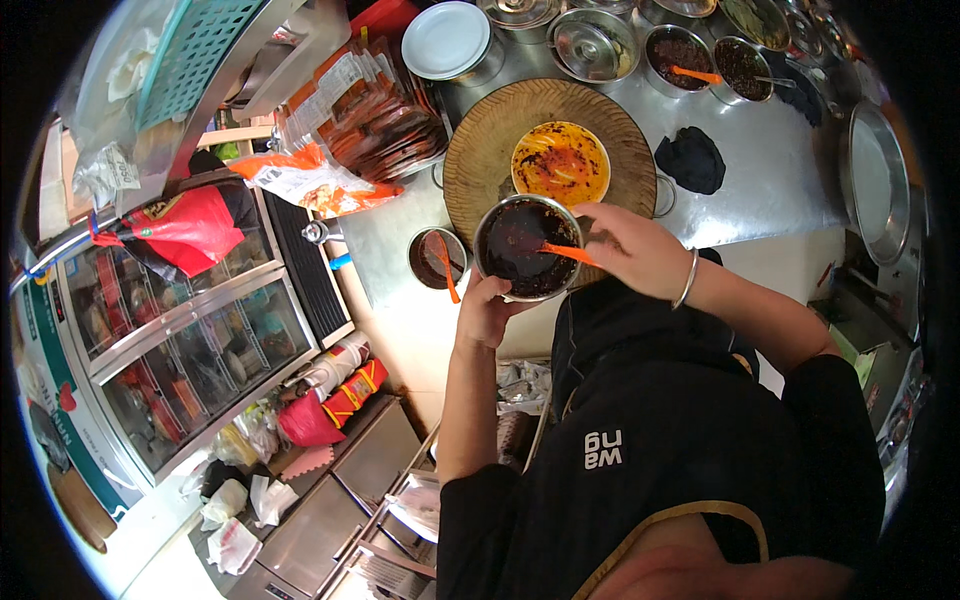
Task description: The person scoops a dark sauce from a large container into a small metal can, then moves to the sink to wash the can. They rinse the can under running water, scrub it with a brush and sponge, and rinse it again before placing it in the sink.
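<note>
My left hand (pixel 486 306) grips a round steel pot (pixel 487 202) by its near side, the thumb over the rim. Dark, oily sauce (pixel 517 232) with flakes in it fills much of the pot. The orange spoon (pixel 568 253) dips into this sauce, and my right hand (pixel 634 247) has hold of its handle end. Just beyond the pot, a bowl (pixel 562 161) smeared with orange oil and dark bits sits on a round wooden chopping block (pixel 480 142). The pot hides the near part of the block.
A second steel pot (pixel 414 259) with an orange spoon stands left of my left hand. Sealed packets (pixel 375 112) are stacked behind it. Right of the block lies a black cloth (pixel 691 159). Several pots, including a sauce pot (pixel 679 56), line the back. A glass-door fridge (pixel 195 330) stands left.
</note>
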Demonstrator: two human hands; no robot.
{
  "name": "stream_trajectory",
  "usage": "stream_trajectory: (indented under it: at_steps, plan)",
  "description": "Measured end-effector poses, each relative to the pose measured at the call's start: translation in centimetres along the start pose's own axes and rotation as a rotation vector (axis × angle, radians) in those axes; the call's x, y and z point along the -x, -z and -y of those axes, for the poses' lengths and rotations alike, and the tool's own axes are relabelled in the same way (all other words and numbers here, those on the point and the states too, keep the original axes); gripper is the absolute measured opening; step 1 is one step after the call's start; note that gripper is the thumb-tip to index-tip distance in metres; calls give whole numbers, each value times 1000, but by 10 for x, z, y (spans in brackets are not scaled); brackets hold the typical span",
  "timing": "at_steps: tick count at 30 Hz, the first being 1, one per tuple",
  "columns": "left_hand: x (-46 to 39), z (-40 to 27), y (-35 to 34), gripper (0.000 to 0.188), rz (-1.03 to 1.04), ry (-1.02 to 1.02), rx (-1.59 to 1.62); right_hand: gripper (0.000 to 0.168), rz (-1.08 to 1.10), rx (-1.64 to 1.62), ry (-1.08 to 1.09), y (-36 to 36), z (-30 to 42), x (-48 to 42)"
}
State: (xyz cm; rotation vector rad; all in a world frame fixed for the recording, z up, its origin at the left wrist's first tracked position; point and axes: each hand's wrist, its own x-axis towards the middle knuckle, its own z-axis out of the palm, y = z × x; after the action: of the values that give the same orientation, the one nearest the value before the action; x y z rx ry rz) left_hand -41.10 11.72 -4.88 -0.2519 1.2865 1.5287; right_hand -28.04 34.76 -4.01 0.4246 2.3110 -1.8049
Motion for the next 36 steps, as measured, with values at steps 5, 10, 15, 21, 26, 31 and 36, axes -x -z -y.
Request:
stream_trajectory:
  at_steps: [5, 10, 15, 21, 26, 31, 36]
  plan:
    - [-8, -34, 7, 70, -95, 126, -148, 35, -76, 642, 352, -28, 16, -1]
    - [-21, -54, 14, 66, -89, 207, -233, 32, -257, 818, 409, -43, 1, -14]
    - [-35, -68, 6, 65, -91, 272, -336, 25, -340, 704, 380, -45, -20, -22]
    - [-49, -76, 9, 67, -76, 368, -410, 20, -365, 583, 342, -44, -33, -23]
    - [-55, -85, -7, 68, -83, 388, -505, 21, -395, 383, 292, -33, -47, -23]
    - [-58, -90, -18, 70, -70, 379, -526, 22, -341, 114, 177, -15, -57, -33]
    - [-56, -91, -32, 71, -167, 380, -589, 15, -14, -186, -19, 8, -58, -52]
